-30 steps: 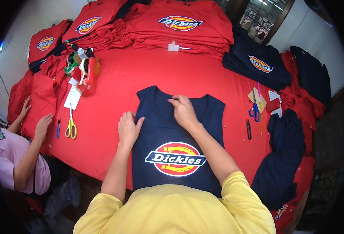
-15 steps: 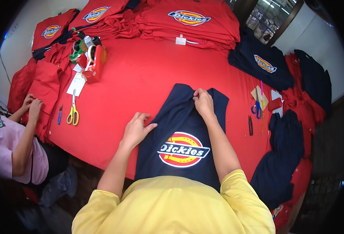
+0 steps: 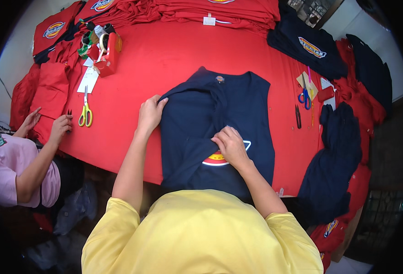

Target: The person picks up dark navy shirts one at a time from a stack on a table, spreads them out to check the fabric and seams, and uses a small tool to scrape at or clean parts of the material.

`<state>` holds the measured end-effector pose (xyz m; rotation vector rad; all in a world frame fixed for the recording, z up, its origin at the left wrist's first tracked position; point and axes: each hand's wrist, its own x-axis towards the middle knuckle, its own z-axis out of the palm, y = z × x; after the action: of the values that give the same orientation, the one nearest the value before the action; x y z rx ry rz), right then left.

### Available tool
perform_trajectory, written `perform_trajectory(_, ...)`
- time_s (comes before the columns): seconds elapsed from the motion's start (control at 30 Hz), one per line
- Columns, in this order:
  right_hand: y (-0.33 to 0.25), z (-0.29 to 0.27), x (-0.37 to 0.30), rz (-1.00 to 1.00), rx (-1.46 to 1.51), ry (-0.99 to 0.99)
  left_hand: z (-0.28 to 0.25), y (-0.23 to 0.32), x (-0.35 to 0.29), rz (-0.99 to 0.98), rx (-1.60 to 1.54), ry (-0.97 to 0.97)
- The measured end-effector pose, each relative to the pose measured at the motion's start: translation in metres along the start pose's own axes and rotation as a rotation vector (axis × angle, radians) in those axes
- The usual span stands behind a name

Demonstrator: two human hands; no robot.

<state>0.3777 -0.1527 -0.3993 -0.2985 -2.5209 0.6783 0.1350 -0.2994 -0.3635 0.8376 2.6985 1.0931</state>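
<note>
1. A navy T-shirt (image 3: 238, 114) is spread flat near the front edge of the red-covered table (image 3: 165, 59), its hem hanging over that edge.
2. The shirt's left side is grasped by the left hand (image 3: 150, 114), and soft cloth is folded inward in creases.
3. The right hand (image 3: 231, 146) is pressed flat, fingers loosely curled, on the printed chest emblem.
4. Open red cloth is left between the shirt and the far edge.
5. Yellow-handled scissors (image 3: 85, 112) are laid toward the left edge, blue-handled scissors (image 3: 304, 93) toward the right, beside limp navy garments (image 3: 336, 155).
6. A co-worker's hand (image 3: 60, 128) is rested at the left edge.
</note>
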Motion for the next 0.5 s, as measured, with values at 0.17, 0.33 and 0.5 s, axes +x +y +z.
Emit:
perform_trajectory(0.17,0.004,0.006,-0.008,-0.052,-0.049,0.083,-0.009,0.025,-0.032,0.567,0.001,-0.072)
perform_trajectory(0.33,0.001,0.000,-0.008,-0.007,0.046,0.049,0.000,0.031,-0.071,0.479,0.212,-0.553)
perform_trajectory(0.5,0.029,-0.048,-0.015,0.301,-0.184,0.419,-0.016,0.032,-0.078,0.400,0.038,-0.466)
